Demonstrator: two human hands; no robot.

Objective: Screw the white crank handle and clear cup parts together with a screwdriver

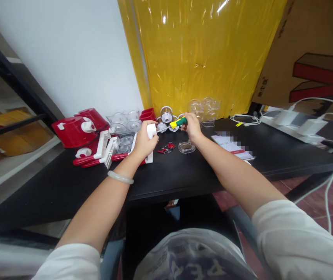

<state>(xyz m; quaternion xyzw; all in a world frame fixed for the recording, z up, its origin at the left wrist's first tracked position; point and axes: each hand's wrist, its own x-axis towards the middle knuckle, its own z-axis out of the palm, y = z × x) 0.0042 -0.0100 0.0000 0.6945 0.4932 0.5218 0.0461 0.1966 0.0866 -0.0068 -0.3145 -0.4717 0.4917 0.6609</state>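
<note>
My left hand [144,140] is closed around a white round plastic part [151,131], held above the table. My right hand [192,126] grips the green and yellow handle of a screwdriver [178,123]. Its metal shaft points left and its tip meets the white part, though the exact contact is too small to make out. Below and between the hands lie several small red pieces [166,148] with bits of metal. A clear plastic cover [186,147] rests on the table under my right hand. Behind the screwdriver stand several metal-and-white drums [166,115].
On the left are red plastic housings [74,130] and red-and-white handles [97,155]. Clear cups [125,121] and stacked clear parts [205,109] stand at the back. A phone [233,147], white cable [244,119] and power strip [295,126] lie right on the black table [172,175].
</note>
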